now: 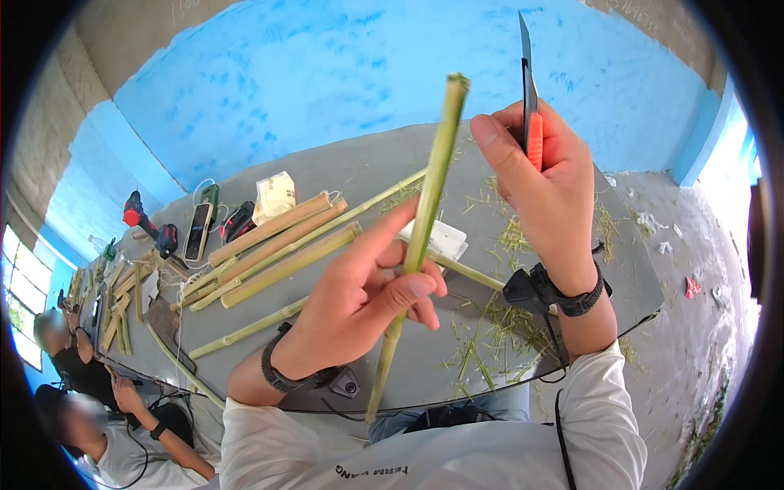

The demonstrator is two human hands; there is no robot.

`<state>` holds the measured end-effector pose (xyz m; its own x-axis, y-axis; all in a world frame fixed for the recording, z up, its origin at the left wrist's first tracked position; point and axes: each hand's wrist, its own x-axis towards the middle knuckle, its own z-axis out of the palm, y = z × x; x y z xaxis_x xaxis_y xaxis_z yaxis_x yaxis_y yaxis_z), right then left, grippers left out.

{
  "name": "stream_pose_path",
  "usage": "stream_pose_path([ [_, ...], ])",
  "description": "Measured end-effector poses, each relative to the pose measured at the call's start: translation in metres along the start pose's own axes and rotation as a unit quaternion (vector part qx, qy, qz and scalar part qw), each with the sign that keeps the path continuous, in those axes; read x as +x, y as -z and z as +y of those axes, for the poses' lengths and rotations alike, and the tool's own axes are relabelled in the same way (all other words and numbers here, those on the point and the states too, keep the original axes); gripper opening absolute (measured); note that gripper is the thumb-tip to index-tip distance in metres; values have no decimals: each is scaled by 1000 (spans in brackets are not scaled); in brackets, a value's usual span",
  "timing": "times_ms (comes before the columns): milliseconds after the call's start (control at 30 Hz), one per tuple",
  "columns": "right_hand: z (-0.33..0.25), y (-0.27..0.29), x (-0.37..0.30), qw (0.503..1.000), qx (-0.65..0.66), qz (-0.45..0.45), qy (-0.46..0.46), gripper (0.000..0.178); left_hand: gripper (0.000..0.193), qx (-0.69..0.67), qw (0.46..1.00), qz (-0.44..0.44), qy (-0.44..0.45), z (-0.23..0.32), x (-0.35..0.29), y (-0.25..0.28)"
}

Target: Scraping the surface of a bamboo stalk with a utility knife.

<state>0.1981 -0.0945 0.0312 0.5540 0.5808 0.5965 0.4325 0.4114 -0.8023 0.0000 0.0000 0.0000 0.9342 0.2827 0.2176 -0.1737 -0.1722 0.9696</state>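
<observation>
My left hand grips a green bamboo stick near its middle, thumb and fingers wrapped round it. The stick stands steeply tilted, its top end leaning right and its lower end near my lap. In my right hand is a utility knife with an orange-red handle, its blade pointing up. The blade is apart from the stick, to the right of its top end. Both hands are raised above the grey table. Dark straps with small devices circle both wrists.
Bamboo poles lie across the table's middle left. Behind them are a phone, a cream paper bag and a red-and-black power drill. Green shavings litter the right side. Two people sit at lower left. A blue wall stands behind.
</observation>
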Motion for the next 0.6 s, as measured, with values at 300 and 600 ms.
stream_pose_path([
  [300, 0, -1, -8, 990, -74, -103, 63, 23, 54, -29, 998, 42, -40, -1, 0, 1],
  [600, -16, 4, -17, 965, -79, -235, 79, 27, 55, -33, 995, 89, -28, 1, 1, 13],
])
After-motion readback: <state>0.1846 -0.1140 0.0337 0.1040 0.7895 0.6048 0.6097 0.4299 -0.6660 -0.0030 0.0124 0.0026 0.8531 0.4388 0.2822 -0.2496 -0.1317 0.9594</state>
